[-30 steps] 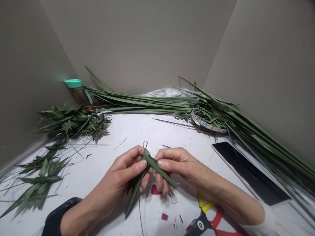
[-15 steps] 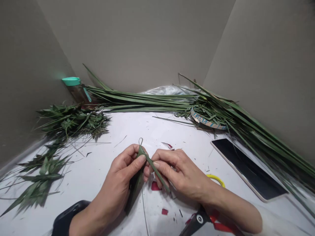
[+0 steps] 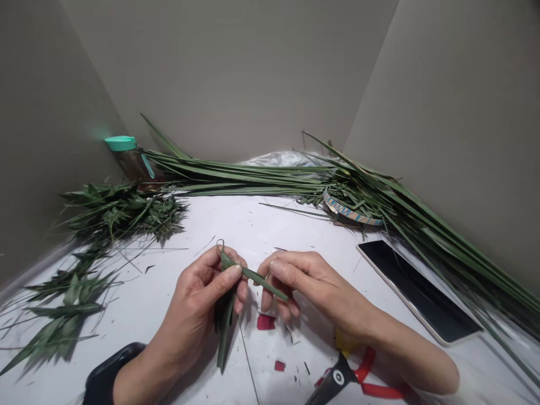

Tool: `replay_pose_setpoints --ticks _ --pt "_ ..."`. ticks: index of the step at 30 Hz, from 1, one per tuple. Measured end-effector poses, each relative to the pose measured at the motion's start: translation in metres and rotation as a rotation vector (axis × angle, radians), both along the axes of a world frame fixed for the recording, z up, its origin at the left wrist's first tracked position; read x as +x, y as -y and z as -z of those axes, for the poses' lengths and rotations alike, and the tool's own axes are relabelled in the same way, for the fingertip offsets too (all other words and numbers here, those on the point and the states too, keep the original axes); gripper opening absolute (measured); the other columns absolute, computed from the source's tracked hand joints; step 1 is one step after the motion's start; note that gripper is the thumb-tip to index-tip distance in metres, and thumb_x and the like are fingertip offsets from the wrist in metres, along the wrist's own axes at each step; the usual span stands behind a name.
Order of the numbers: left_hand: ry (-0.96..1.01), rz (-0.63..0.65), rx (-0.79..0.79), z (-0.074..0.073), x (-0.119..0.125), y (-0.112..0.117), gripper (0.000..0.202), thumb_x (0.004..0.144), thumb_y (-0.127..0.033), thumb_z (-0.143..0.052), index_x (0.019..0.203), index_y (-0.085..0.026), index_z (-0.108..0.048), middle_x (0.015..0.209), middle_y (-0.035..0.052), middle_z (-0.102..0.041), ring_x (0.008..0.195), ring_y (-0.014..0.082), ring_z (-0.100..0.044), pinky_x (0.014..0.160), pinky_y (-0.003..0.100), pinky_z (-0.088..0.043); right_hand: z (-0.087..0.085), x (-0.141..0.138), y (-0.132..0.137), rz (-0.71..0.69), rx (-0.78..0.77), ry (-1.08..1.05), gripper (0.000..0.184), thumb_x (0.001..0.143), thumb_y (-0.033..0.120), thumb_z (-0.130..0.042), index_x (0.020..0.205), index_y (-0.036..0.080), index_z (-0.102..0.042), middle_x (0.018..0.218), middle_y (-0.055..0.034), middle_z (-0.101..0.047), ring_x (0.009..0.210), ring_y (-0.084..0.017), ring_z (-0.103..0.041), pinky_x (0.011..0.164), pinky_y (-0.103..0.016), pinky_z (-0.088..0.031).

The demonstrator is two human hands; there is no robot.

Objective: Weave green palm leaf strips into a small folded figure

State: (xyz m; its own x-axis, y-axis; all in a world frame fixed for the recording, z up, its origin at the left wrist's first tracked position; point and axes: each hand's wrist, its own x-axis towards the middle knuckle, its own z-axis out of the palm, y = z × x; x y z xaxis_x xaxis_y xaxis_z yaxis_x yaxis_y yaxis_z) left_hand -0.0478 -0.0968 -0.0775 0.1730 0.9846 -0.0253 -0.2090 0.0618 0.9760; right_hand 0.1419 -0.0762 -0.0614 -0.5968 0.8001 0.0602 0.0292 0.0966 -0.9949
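My left hand (image 3: 202,287) pinches a folded piece of green leaf (image 3: 225,315) between thumb and fingers. A small loop stands up at its top, and long tails hang below the palm. From the pinch, a flat leaf strip (image 3: 265,283) reaches out to the right. My right hand (image 3: 299,281) is closed loosely about this strip, its thumb bent near the index finger; the exact contact is partly hidden. Close to my right forearm lie scissors (image 3: 337,377) with dark blades and red and yellow handles. Small red scraps (image 3: 265,322) lie below the hands.
Woven leaf pieces (image 3: 122,208) are heaped at the left. Long green leaves (image 3: 244,174) stretch along the back and down the right side. A lidded bottle (image 3: 122,144) stands back left. A phone (image 3: 415,289) and a patterned band (image 3: 350,212) lie on the white tabletop (image 3: 236,216).
My left hand has shifted left with the folded leaf. The strip now points more sideways, and the right hand's fingers have loosened and spread a little. The view has turned slightly.
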Motion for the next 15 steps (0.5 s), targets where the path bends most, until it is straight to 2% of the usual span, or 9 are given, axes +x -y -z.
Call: replay_pose_setpoints --ticks 3,6,10,15 --pt "0.010 -0.020 -0.010 -0.002 0.001 0.000 0.012 0.088 -0.030 -0.064 0.082 -0.021 -0.059 0.061 -0.0040 -0.060 0.051 0.0083 -0.050 0.051 0.019 -0.039 -0.005 0.001 0.001 0.022 0.003 0.064 0.020 0.092 0.036 -0.059 0.086 0.017 -0.063 0.071 0.0003 -0.066 0.055 -0.010 -0.058 0.053 -0.021 -0.043" --pt "-0.012 -0.033 -0.007 -0.002 0.002 0.000 0.014 0.087 -0.031 -0.065 0.081 -0.021 -0.058 0.061 -0.0044 -0.059 0.050 0.0079 -0.049 0.051 0.019 -0.039 -0.003 -0.001 0.003 0.034 0.102 0.160 0.018 0.081 0.026 -0.073 0.094 0.020 -0.063 0.067 0.0037 -0.066 0.057 -0.011 -0.059 0.054 -0.021 -0.042" --pt "-0.068 -0.060 0.023 0.001 0.001 0.000 0.013 0.087 -0.031 -0.065 0.082 -0.021 -0.059 0.060 -0.0050 -0.058 0.049 0.0076 -0.048 0.049 0.018 -0.038 0.005 -0.006 0.007 0.099 0.284 0.274 0.008 0.091 0.019 -0.058 0.095 0.021 -0.065 0.069 0.0039 -0.065 0.057 -0.010 -0.057 0.057 -0.022 -0.041" --pt "-0.097 -0.064 0.034 0.002 0.002 0.000 0.012 0.088 -0.030 -0.065 0.084 -0.020 -0.059 0.060 -0.0052 -0.059 0.050 0.0075 -0.049 0.050 0.018 -0.039 0.010 -0.008 0.009 0.101 0.288 0.291 0.013 0.098 0.024 -0.049 0.096 0.021 -0.062 0.064 0.0051 -0.061 0.053 -0.009 -0.056 0.056 -0.021 -0.039"
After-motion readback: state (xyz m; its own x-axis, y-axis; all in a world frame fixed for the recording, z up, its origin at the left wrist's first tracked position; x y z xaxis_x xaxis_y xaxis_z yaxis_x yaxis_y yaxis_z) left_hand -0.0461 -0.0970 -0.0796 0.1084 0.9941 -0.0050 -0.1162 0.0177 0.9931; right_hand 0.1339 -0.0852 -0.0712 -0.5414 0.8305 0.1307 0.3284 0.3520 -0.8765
